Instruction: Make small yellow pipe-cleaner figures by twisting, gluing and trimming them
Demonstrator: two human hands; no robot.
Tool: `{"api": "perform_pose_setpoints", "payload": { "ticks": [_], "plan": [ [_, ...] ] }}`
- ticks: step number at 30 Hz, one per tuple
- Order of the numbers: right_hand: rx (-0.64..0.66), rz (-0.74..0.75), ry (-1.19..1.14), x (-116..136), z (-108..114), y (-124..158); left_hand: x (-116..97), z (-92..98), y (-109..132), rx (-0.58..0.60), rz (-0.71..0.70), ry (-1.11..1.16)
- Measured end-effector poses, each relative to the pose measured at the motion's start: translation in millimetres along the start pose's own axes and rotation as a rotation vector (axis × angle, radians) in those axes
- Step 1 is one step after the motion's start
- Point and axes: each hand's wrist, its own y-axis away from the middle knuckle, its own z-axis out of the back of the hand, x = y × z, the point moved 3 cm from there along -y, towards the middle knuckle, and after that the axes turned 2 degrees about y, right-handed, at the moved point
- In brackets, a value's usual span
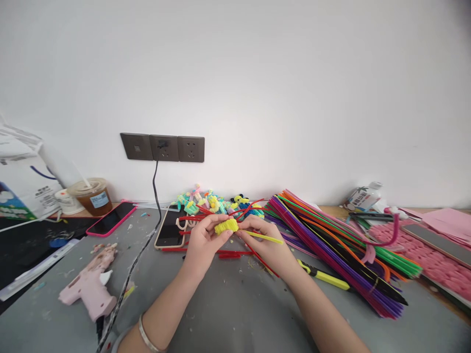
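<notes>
Near the middle of the view my left hand point(206, 241) is closed round a yellow coiled pipe-cleaner piece point(226, 226), pinching it between thumb and fingers. My right hand point(263, 238) is closed at the right end of that piece, with a straight yellow strand point(265, 238) running out to the right past its fingers. Red pipe cleaners point(230, 254) lie on the grey mat under and behind both hands. Behind the hands sits a pile of small, colourful fuzzy figures point(209, 201).
A pink glue gun point(91, 284) and its cord lie left, near a pink-cased phone point(113, 219) and a drink cup point(93, 196). Another phone point(170, 229) is beside my left hand. Pipe-cleaner bundles point(331, 245) and a yellow cutter point(331, 279) lie right.
</notes>
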Motion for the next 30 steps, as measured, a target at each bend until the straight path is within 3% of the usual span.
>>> {"api": "perform_pose_setpoints", "payload": {
  "ticks": [8,14,21,30],
  "plan": [
    [-0.050,-0.017,0.049,4.4,6.4,0.6,-1.5,2.7,0.0,-0.103,-0.063,-0.022],
    [-0.009,0.112,0.152,8.1,8.3,3.6,-1.3,3.1,-0.4,-0.092,-0.067,-0.049],
    [0.069,0.204,0.093,13.7,15.8,5.6,1.6,0.1,-0.6,0.072,0.044,-0.089],
    [0.159,0.080,-0.064,8.2,17.9,3.1,6.1,-5.6,2.6,0.301,0.185,-0.042]
  ]
}}
